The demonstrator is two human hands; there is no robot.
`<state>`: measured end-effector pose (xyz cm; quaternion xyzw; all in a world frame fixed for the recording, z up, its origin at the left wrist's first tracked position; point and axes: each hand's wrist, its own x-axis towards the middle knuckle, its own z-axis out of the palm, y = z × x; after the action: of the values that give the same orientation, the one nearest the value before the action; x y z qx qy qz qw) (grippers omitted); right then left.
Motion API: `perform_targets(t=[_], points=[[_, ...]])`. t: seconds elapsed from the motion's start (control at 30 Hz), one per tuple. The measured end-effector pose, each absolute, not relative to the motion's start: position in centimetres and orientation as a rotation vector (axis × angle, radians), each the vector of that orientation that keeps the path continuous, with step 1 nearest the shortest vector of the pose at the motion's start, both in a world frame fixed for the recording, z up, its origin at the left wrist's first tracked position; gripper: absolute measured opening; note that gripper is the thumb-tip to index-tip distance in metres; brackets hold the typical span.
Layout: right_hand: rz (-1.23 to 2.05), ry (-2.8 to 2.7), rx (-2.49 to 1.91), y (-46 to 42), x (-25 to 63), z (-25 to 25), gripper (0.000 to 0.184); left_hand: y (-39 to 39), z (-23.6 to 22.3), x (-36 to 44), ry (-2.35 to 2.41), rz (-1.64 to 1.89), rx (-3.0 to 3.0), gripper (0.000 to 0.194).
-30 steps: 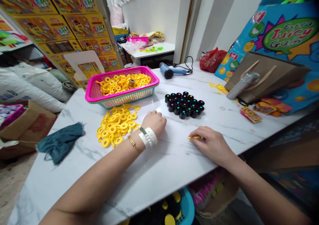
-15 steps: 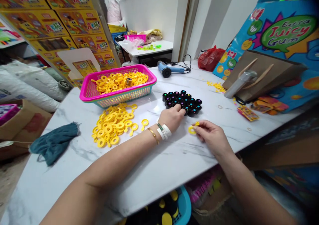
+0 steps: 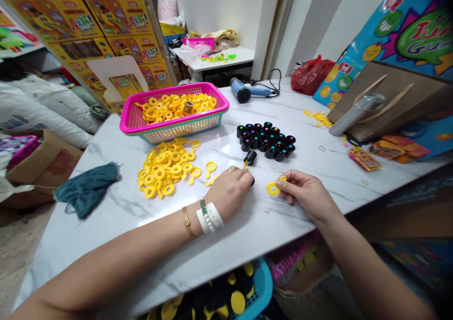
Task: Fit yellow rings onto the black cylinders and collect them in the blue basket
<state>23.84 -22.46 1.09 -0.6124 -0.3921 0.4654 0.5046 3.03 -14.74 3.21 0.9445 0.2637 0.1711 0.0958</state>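
Observation:
My left hand is closed on a small black cup, mostly hidden by the fingers. My right hand pinches a yellow ring piece with a short handle. Just beyond my left hand, another black cup lies tipped over, with tiny coloured bits at its mouth. Behind it several upright black cups with coloured bits inside stand in a tight cluster. Loose yellow ring pieces form a pile to the left, and a few lie beside my left hand.
A pink and green basket full of yellow ring pieces stands at the back left. Behind the cups lies a blue hair dryer. A paper bag and a red plastic bag are on the right, a dark cloth on the left.
My left hand has drawn back from the cluster toward me and to the left, with a black cup in it. One cup now lies tipped in front. My right hand still holds the yellow ring piece.

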Motion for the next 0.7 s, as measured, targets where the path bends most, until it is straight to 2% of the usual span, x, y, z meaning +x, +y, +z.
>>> perform_targets(t=[0.23,0.43,0.7], points=[[1.274,-0.883,-1.360,-20.5,22.5,1.7,0.032,-14.4,2.4,2.7,0.797,0.550,2.608,0.006],[1.319,-0.885,-1.398,-20.2,22.3,1.5,0.031,-14.4,0.9,2.7,0.834,0.602,2.428,0.039],[1.175,-0.945,-1.475,-19.3,19.8,1.3,0.037,-13.7,0.6,3.4,0.865,0.598,2.370,0.024]])
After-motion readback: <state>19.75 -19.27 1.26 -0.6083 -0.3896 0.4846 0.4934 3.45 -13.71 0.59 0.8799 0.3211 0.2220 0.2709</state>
